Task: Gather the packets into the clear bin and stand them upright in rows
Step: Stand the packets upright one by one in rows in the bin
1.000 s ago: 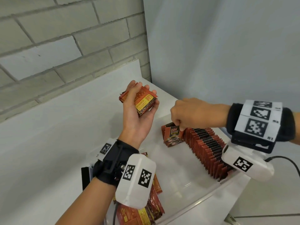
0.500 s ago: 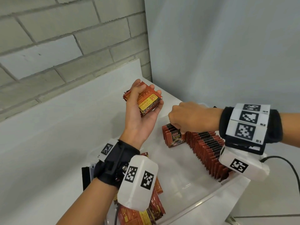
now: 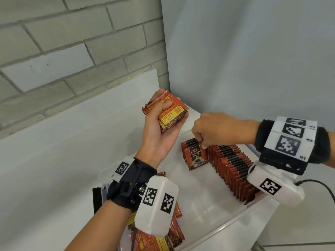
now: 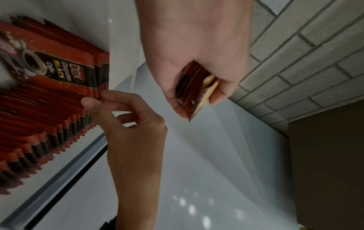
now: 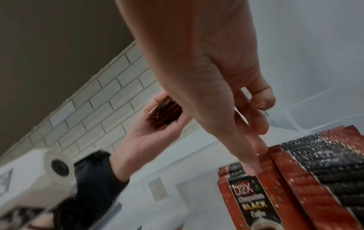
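Observation:
My left hand (image 3: 171, 112) is raised palm-up over the clear bin's (image 3: 226, 225) far end and grips a stack of red coffee packets (image 3: 172, 118), thumb lying across the fanned top one. In the left wrist view the stack (image 4: 195, 87) shows edge-on between thumb and fingers. A long row of upright packets (image 3: 233, 169) fills the bin's right side. A small group led by a labelled packet (image 3: 195, 158) stands at its far end. My right hand (image 3: 203, 144) reaches down there, and thumb and forefinger pinch a packet's top edge (image 5: 263, 157).
Loose packets (image 3: 159, 240) lie flat in the bin's near-left corner under my left wrist. The bin floor (image 3: 195, 192) between them and the row is bare. A black object (image 3: 97, 200) stands left of the bin, a cable (image 3: 319, 187) on the right. Walls stand close behind.
My left thumb has slid across the stack and fanned the top packet out. My right hand has stayed at the row's far end, fingertips dropping behind the labelled packet.

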Demonstrator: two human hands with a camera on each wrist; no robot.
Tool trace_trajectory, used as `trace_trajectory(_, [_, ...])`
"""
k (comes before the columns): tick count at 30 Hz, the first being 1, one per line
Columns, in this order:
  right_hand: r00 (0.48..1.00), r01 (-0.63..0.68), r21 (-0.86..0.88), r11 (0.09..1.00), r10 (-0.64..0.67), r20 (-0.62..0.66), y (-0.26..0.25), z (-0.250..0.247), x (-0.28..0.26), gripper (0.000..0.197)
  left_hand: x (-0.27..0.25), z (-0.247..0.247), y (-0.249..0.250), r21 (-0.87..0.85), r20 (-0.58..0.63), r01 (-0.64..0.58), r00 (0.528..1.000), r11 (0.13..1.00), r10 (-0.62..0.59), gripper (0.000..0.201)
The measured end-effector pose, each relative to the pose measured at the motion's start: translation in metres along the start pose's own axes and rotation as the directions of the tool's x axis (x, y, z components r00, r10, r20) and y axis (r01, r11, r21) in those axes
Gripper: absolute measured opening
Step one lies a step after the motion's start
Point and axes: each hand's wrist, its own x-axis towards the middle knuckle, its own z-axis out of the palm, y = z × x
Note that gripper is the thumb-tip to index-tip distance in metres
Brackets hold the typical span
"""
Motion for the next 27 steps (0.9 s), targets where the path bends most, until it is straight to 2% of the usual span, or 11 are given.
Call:
trace_trajectory(2, [0.999, -0.004, 0.181, 0.983, 0.012, -0.041, 0.008, -0.007, -0.005, 0.019, 0.0, 0.001, -0.001, 0.025, 0.008, -0.016, 1.0, 1.0, 0.016, 0.037])
trace_trajectory(4, [0.997, -0.004, 0.427, 0.904, 0.034, -0.064, 0.018, -0.019, -0.012, 0.017, -0.001, 0.003, -0.001, 0.049, 0.029, -0.018, 0.999, 0.999, 0.016, 0.04])
trace_trajectory(7, [0.996, -0.002, 0.795, 0.607, 0.068, -0.049, 0.033, -0.036, -0.025, 0.02, -0.001, 0.003, -0.001, 0.08, 0.066, -0.011, 0.998, 0.997, 0.006, 0.041])
trace_trajectory(9, [0.998, 0.014, 0.909, 0.416, 0.052, -0.04, 0.041, -0.04, -0.031, 0.034, -0.003, 0.005, -0.002, 0.104, 0.091, 0.006, 0.996, 0.995, -0.016, 0.041])
trace_trajectory(11, [0.998, 0.031, 0.939, 0.342, 0.036, -0.046, 0.041, -0.04, -0.034, 0.043, -0.004, 0.006, -0.003, 0.137, 0.11, 0.02, 0.993, 0.99, -0.036, 0.042])
trace_trajectory(14, [0.994, 0.06, 0.933, 0.354, 0.06, -0.087, 0.034, -0.036, -0.032, 0.038, -0.004, 0.006, -0.004, 0.195, 0.121, 0.027, 0.991, 0.98, -0.052, 0.041])
trace_trajectory(17, [0.982, 0.107, 0.919, 0.38, 0.103, -0.157, 0.031, -0.032, -0.03, 0.025, -0.006, 0.007, -0.004, 0.234, 0.109, 0.056, 0.991, 0.971, -0.083, 0.03])
trace_trajectory(18, [0.976, 0.127, 0.918, 0.376, 0.118, -0.184, 0.031, -0.031, -0.03, 0.019, -0.006, 0.008, -0.003, 0.237, 0.096, 0.075, 0.99, 0.969, -0.1, 0.033])
trace_trajectory(21, [0.936, 0.241, 0.913, 0.329, 0.168, -0.308, 0.03, -0.035, -0.034, 0.009, -0.006, 0.008, -0.002, 0.203, 0.055, 0.147, 0.985, 0.968, -0.161, 0.072])
trace_trajectory(23, [0.897, 0.329, 0.887, 0.323, 0.186, -0.401, 0.028, -0.037, -0.037, 0.008, -0.004, 0.007, -0.003, 0.157, 0.048, 0.19, 0.979, 0.969, -0.199, 0.078])
trace_trajectory(27, [0.858, 0.392, 0.816, 0.424, 0.153, -0.491, 0.024, -0.034, -0.038, 0.011, -0.003, 0.006, -0.005, 0.125, 0.067, 0.242, 0.966, 0.962, -0.251, 0.055])
